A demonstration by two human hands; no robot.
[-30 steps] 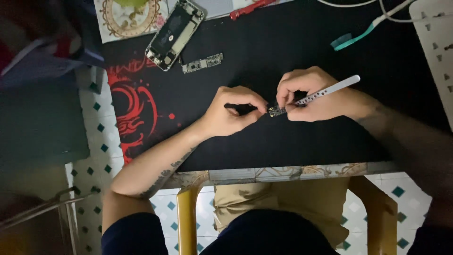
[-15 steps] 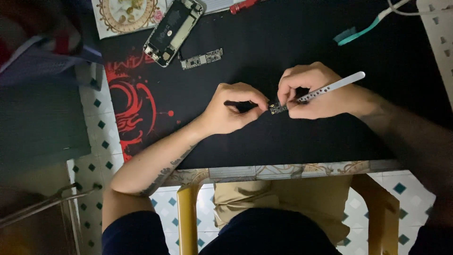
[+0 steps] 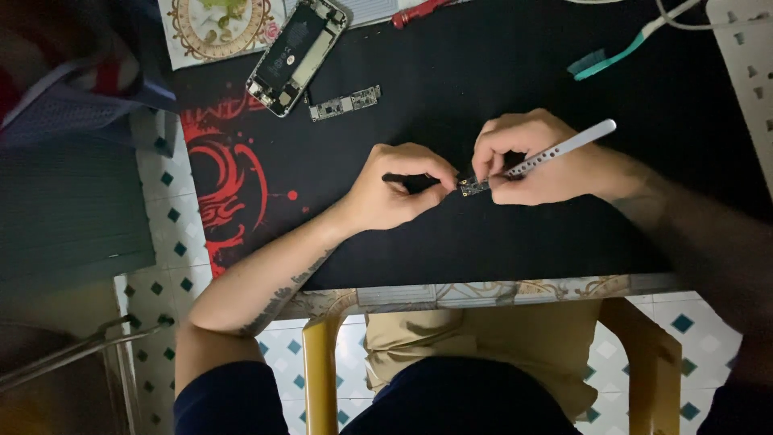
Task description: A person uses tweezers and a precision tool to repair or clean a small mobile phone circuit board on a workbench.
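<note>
Opened phone (image 3: 296, 55), toothbrush (image 3: 624, 50), red screwdriver (image 3: 419, 12) lie nearby.

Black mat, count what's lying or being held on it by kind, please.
Opened phones: 1
Loose circuit boards: 1
Toothbrushes: 1
Red-handled screwdrivers: 1
White pen-shaped tools: 1, in the right hand
Small dark parts: 1, in the left hand
Total: 6

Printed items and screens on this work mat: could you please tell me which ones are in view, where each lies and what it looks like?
Printed card: top left edge of the black mat, pale rectangle with an ornate gold ring and green figure.
Opened phone: beside the card, lying tilted, insides showing; no lit screen.
Mat print: left part of the mat, red swirling design.
No packages or signs show.
</note>
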